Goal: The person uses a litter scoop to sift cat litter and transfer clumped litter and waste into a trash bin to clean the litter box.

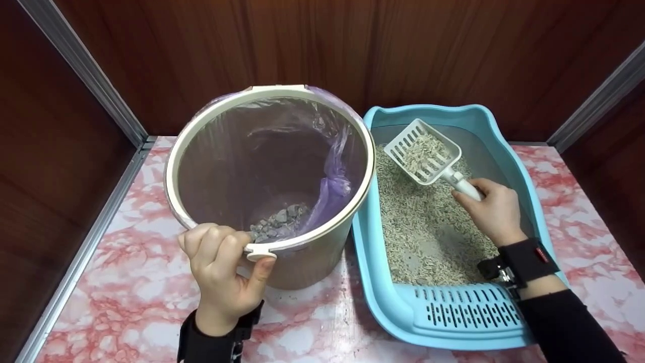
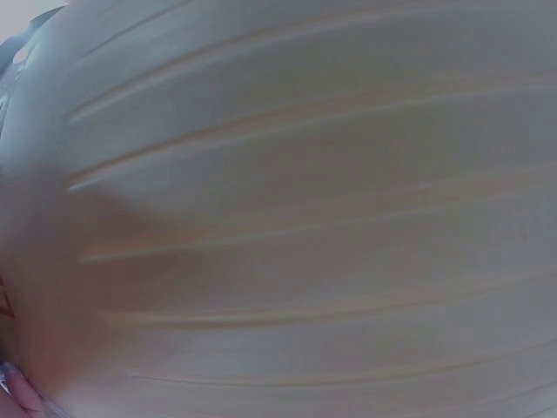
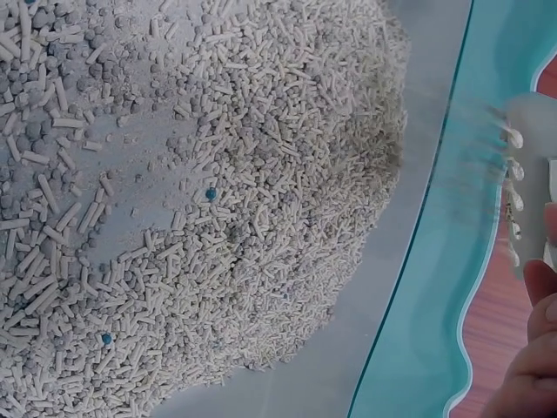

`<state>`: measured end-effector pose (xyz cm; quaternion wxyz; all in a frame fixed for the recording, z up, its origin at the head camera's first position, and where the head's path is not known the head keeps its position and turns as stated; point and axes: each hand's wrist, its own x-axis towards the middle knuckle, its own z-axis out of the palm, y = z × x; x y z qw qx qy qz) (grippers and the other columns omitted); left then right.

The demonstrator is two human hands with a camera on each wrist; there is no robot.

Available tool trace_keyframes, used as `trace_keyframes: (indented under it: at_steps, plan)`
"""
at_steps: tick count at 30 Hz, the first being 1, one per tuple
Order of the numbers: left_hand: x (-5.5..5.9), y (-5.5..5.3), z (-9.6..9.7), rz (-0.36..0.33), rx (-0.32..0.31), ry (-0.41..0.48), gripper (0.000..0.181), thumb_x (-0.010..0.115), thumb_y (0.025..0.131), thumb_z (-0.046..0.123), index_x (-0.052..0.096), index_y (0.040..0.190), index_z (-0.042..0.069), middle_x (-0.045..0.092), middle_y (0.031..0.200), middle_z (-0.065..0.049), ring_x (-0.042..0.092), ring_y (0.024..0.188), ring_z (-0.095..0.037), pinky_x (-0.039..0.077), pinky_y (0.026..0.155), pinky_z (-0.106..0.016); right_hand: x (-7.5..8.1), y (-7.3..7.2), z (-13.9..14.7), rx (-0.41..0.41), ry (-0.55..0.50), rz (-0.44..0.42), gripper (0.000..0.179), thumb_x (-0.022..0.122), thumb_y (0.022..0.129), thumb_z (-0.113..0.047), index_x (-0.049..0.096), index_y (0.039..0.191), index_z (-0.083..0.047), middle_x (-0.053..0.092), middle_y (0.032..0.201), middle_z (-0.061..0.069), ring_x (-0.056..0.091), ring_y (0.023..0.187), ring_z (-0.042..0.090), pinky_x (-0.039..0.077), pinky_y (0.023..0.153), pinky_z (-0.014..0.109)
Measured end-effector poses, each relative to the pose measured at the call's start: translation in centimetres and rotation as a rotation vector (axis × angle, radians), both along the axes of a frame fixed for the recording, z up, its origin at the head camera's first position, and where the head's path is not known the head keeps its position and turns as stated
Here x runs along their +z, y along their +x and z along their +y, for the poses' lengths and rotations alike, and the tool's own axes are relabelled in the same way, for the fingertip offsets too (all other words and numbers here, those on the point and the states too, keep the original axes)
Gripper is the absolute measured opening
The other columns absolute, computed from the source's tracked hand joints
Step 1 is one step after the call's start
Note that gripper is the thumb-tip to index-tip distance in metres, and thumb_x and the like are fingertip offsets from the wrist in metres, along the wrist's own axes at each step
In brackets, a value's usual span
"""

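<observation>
My left hand grips the front rim of a round trash bin, fingers over the edge and thumb outside. A purple bag lines the bin, and grey clumps lie at its bottom. The bin's ribbed wall fills the left wrist view. With my right hand I hold a white slotted litter scoop by its handle. Pale litter pellets lie in the scoop, above the blue litter box. The right wrist view shows blurred streaks below the scoop, apparently falling pellets.
Pellet litter covers much of the box floor, with a bare patch showing. A slotted step forms the box's front. Bin and box stand side by side on a red-and-white marbled surface. Dark wood panels rise behind.
</observation>
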<state>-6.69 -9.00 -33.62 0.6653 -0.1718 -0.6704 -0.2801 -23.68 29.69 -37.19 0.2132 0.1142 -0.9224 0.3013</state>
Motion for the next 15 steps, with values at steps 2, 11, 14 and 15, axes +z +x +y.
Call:
trace_keyframes:
  at_steps: [2, 11, 14, 15]
  plan:
    - [0.02, 0.01, 0.04, -0.002, 0.000, 0.001, 0.055, 0.053, 0.094, 0.054, 0.050, 0.067, 0.007, 0.043, 0.067, -0.007, 0.037, 0.072, -0.030, 0.022, 0.072, -0.043, 0.01, 0.02, -0.01, -0.006, 0.002, 0.001, 0.025, 0.076, 0.084, -0.017, 0.071, 0.099, 0.002, 0.068, 0.079, 0.015, 0.050, 0.055, 0.018, 0.036, 0.054, 0.023]
    - [0.25, 0.06, 0.29, -0.003, 0.003, 0.010, 0.054, 0.052, 0.095, 0.054, 0.050, 0.067, 0.007, 0.043, 0.068, -0.007, 0.037, 0.073, -0.030, 0.021, 0.073, -0.043, -0.06, -0.01, 0.04, -0.012, 0.024, 0.028, 0.024, 0.078, 0.081, -0.013, 0.071, 0.099, 0.001, 0.068, 0.078, 0.017, 0.051, 0.055, 0.021, 0.036, 0.055, 0.028]
    - [0.29, 0.04, 0.32, -0.001, 0.004, 0.011, 0.054, 0.052, 0.095, 0.054, 0.050, 0.067, 0.007, 0.043, 0.067, -0.007, 0.037, 0.072, -0.030, 0.021, 0.073, -0.043, -0.06, 0.01, 0.03, -0.012, 0.029, 0.029, 0.025, 0.079, 0.080, -0.013, 0.071, 0.099, 0.001, 0.069, 0.079, 0.018, 0.053, 0.056, 0.022, 0.037, 0.056, 0.030]
    - [0.29, 0.02, 0.33, -0.002, 0.006, 0.012, 0.054, 0.052, 0.095, 0.054, 0.050, 0.068, 0.007, 0.043, 0.068, -0.007, 0.037, 0.073, -0.030, 0.021, 0.073, -0.043, -0.07, 0.01, 0.00, -0.012, 0.030, 0.028, 0.026, 0.079, 0.080, -0.013, 0.071, 0.099, 0.001, 0.069, 0.080, 0.018, 0.054, 0.057, 0.023, 0.037, 0.056, 0.031]
